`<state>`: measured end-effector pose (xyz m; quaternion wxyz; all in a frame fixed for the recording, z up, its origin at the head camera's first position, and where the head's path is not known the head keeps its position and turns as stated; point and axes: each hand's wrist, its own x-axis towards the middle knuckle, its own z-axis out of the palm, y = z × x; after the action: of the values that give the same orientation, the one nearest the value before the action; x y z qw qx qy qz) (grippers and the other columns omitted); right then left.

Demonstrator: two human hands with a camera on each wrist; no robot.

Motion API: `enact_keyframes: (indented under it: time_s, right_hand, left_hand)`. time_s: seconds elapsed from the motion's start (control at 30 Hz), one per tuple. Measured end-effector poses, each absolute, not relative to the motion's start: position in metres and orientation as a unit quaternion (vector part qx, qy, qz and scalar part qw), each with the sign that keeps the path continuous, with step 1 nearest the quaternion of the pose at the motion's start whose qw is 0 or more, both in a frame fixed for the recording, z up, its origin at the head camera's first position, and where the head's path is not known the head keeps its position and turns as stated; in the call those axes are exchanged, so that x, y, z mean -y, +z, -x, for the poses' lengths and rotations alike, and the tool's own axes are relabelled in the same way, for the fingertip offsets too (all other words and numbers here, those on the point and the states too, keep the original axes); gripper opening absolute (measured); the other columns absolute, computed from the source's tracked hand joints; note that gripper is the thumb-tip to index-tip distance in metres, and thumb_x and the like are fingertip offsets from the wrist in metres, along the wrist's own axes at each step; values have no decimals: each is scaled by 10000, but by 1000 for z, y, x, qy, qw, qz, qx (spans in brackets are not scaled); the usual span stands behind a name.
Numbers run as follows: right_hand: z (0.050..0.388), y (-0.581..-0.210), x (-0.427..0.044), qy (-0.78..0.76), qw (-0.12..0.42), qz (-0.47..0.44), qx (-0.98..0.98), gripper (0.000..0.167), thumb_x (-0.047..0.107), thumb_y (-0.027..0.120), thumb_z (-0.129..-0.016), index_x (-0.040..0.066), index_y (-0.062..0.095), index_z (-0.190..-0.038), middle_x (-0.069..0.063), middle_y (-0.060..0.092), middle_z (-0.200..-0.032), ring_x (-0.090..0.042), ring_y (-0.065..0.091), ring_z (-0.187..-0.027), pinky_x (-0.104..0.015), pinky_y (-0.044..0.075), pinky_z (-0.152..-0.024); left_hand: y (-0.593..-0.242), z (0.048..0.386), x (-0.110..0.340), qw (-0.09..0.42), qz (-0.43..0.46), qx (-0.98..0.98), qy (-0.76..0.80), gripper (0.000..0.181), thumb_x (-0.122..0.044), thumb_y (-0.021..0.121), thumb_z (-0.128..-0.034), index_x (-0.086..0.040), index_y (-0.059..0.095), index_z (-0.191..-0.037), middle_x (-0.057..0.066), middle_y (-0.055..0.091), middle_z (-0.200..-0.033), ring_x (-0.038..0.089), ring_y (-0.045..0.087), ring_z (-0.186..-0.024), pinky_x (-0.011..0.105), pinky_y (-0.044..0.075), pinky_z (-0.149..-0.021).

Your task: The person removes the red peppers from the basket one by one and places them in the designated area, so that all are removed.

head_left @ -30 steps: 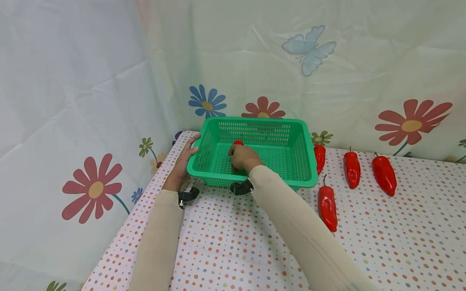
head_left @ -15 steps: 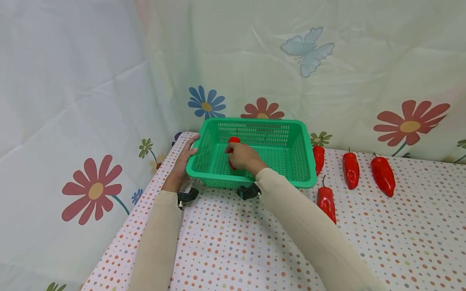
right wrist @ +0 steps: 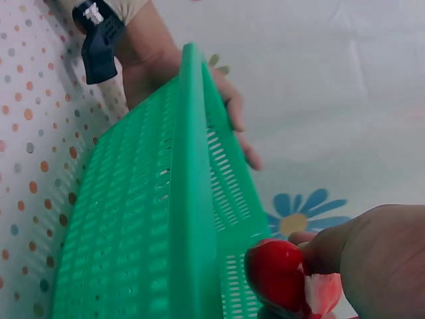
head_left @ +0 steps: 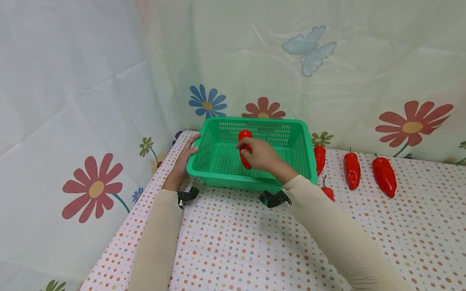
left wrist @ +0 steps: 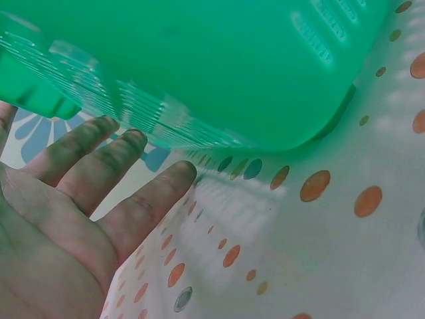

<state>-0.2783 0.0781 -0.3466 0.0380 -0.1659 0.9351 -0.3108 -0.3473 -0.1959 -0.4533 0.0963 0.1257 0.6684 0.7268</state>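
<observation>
A green plastic basket with slotted walls stands on the table. My left hand touches its left end from outside; in the left wrist view the fingers look fairly straight and spread along the slotted wall. With thumb and fingers, my right hand grips a long red pepper over the basket's interior, tip down. The right wrist view shows the pepper's glossy rounded end beside the thumb; the rest of those fingers are hidden.
Right of the basket lie several more red peppers: one by its end wall, one partly behind my right sleeve, and two farther right, a slim one and a broad one. A flowered curtain hangs behind the dotted tablecloth.
My right hand has lifted the pepper from low in the basket and moved to the right. My left hand has stayed at the basket's left end.
</observation>
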Motion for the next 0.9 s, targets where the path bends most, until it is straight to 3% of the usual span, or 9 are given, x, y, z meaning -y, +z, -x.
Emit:
enact_keyframes:
  time_s: [0.13,0.37,0.47,0.73,0.9]
  right_hand:
    - [262,-342,-94,-310,49,172,-934,321,174,512,-1009,144,607,-1314,-47,511,-593,-161,449,-490,-284,409,-535]
    - [235,-333,-118,-309,79,189,-929,444,184,603,-975,248,556,-1412,-77,621,-705,-149,437,-499,-276,420,-538]
    - [222,-333,-132,-307,75,190,-930,491,190,619,-966,264,517,-1440,-82,537,-565,-149,354,-441,-278,382,-515]
    - [179,-338,-178,-292,48,137,-945,586,228,682,-920,270,476,-1467,-114,503,-918,-153,382,-500,-265,348,-461]
    - [159,-340,-201,-291,51,110,-949,716,273,725,-883,277,393,-1517,-47,497,-676,-159,410,-485,-257,358,-440]
  left_hand:
    - [-454,347,195,97,-124,-671,724,537,-290,330,-1035,-306,232,-1562,68,183,-1604,291,345,-1300,401,393,-976]
    - [-454,345,196,89,-130,-664,731,555,-265,343,-1024,-276,227,-1567,77,178,-1604,287,330,-1314,365,392,-977]
    - [-450,344,194,98,-127,-663,731,553,-264,339,-1029,-277,220,-1568,77,178,-1603,283,336,-1309,360,403,-970]
    - [-436,334,188,112,-135,-667,724,566,-243,319,-1036,-227,174,-1582,114,160,-1608,316,336,-1313,414,397,-995]
    - [-444,339,192,97,-131,-668,727,552,-258,335,-1031,-266,218,-1570,94,199,-1593,275,356,-1289,345,428,-944]
